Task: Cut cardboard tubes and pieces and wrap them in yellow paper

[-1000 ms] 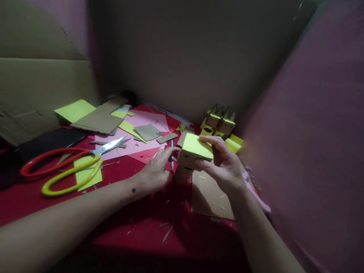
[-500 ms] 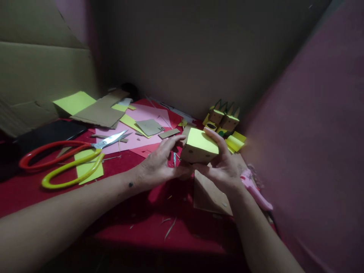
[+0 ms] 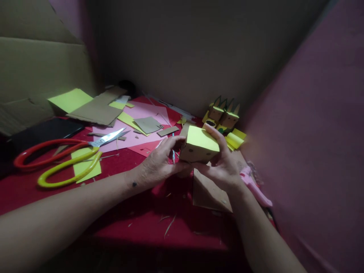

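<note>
Between my two hands is a small cardboard box point(image 3: 196, 152) with a yellow paper top and dark dots on its front. My left hand point(image 3: 162, 161) grips its left side, thumb underneath and fingers curled along the edge. My right hand point(image 3: 223, 161) holds the right side, with a finger over the top's back corner and the thumb below. The box is held above the red tabletop point(image 3: 136, 227). Under it lies a flat cardboard piece point(image 3: 209, 193), partly hidden by my right hand.
Scissors point(image 3: 99, 143) with red and yellow handles lie open at left. Behind are cardboard point(image 3: 96, 108), pink paper point(image 3: 127, 140) and yellow paper point(image 3: 71, 100). At the back right stand small decorated cardboard boxes point(image 3: 223, 115). A pink tool point(image 3: 254, 185), perhaps a glue gun, lies right.
The view has shifted slightly, so the scissors and papers appear a little further left. Both hands keep nearly the same hold on the box.
</note>
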Available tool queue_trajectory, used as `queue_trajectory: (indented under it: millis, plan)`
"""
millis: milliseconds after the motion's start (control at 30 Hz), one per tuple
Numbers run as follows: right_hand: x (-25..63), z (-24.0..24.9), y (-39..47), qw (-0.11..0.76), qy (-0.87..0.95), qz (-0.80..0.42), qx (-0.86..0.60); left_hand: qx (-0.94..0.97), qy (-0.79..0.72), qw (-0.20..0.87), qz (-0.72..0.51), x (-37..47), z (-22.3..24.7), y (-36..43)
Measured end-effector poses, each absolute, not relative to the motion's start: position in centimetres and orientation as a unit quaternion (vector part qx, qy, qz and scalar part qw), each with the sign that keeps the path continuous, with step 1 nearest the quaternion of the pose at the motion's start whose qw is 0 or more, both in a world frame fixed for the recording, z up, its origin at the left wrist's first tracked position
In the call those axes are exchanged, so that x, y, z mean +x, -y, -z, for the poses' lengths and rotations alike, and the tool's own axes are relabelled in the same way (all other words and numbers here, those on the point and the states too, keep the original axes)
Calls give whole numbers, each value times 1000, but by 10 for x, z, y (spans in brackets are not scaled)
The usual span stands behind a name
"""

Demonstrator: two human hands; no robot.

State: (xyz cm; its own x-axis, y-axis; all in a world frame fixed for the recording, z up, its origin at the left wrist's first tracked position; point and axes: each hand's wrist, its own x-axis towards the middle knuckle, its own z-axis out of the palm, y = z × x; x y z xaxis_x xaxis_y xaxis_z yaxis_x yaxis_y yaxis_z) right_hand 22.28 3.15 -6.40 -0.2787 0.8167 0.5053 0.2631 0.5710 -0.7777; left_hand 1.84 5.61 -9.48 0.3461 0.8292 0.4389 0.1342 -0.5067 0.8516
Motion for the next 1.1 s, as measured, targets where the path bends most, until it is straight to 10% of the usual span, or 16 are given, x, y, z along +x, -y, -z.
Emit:
queue_trajectory:
  millis: [1100]
  plan:
    - [215,72,-32,490,719,-334,-362,727,-330,410,-442,13,79,-53]
